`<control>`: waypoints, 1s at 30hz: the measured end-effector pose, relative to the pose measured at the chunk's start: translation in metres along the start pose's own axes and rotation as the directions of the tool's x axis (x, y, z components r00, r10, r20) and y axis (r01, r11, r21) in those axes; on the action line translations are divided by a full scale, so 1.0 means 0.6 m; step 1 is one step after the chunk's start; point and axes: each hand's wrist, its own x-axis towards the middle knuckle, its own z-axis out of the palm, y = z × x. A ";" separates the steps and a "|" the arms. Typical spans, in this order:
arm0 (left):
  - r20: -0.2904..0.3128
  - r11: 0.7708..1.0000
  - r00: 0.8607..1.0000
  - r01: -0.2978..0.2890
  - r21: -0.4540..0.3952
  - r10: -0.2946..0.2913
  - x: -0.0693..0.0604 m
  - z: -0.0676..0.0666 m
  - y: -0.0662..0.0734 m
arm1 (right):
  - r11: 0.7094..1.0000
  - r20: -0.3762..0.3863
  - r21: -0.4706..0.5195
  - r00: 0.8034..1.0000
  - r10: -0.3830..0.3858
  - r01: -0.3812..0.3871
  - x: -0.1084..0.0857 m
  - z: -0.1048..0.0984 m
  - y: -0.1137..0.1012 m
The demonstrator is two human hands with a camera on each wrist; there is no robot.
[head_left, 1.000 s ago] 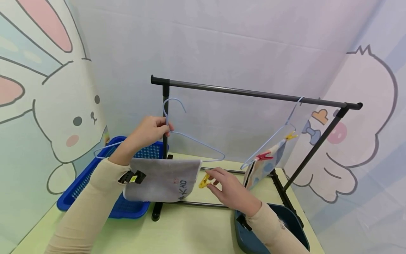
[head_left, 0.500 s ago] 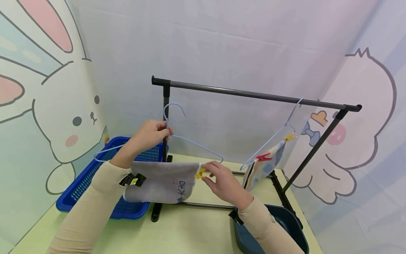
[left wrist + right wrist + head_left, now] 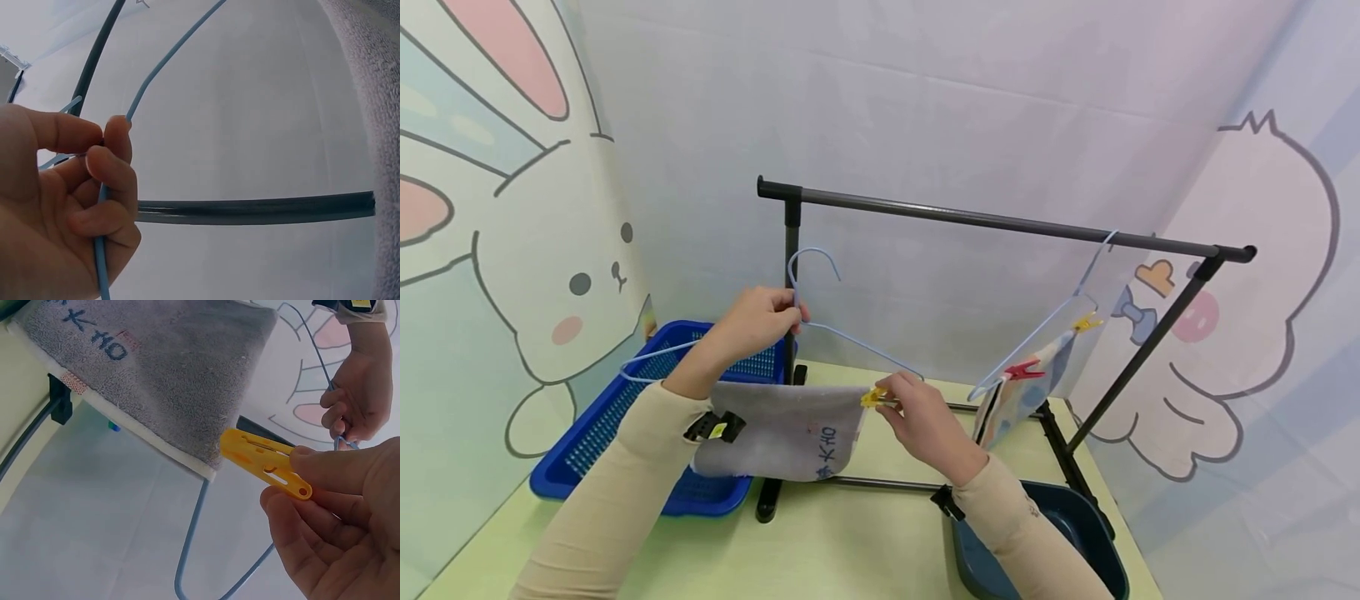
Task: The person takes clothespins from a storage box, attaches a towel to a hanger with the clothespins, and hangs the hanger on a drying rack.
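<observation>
My left hand point(image 3: 756, 318) grips a light blue clothes hanger point(image 3: 857, 338) just below its hook, in front of the rack's left post. Over the hanger's lower bar hangs a grey towel point(image 3: 775, 429) with dark writing. My right hand point(image 3: 928, 425) pinches a yellow clothespin point(image 3: 265, 462) between thumb and fingers. The clothespin's nose is at the towel's upper right corner; whether it bites the cloth I cannot tell. In the left wrist view, curled fingers point(image 3: 112, 212) close round the blue wire.
A dark metal rack point(image 3: 940, 212) spans the table. On its right hangs another blue hanger point(image 3: 1037, 329) with a patterned cloth point(image 3: 1022, 404), held by a red clothespin point(image 3: 1025, 370) and a yellow one. A blue basket point(image 3: 561, 467) stands left, a dark teal basin point(image 3: 973, 554) front right.
My right hand has moved up and left, bringing the yellow clothespin from beside the towel to its upper right corner. My left hand has lowered the hanger slightly.
</observation>
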 end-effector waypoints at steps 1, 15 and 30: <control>-0.001 1.000 1.000 -0.002 0.001 0.002 -0.001 0.000 0.001 | 1.000 -0.004 0.003 1.000 0.000 0.000 0.001 0.001 0.000; 0.008 1.000 1.000 0.010 0.005 -0.010 0.003 0.002 -0.003 | 0.999 -0.072 -0.001 0.996 -0.051 0.051 0.011 0.006 -0.005; -0.002 1.000 1.000 0.013 0.015 -0.013 0.000 0.002 0.000 | 0.995 -0.070 -0.014 0.993 -0.096 0.095 0.019 0.017 0.008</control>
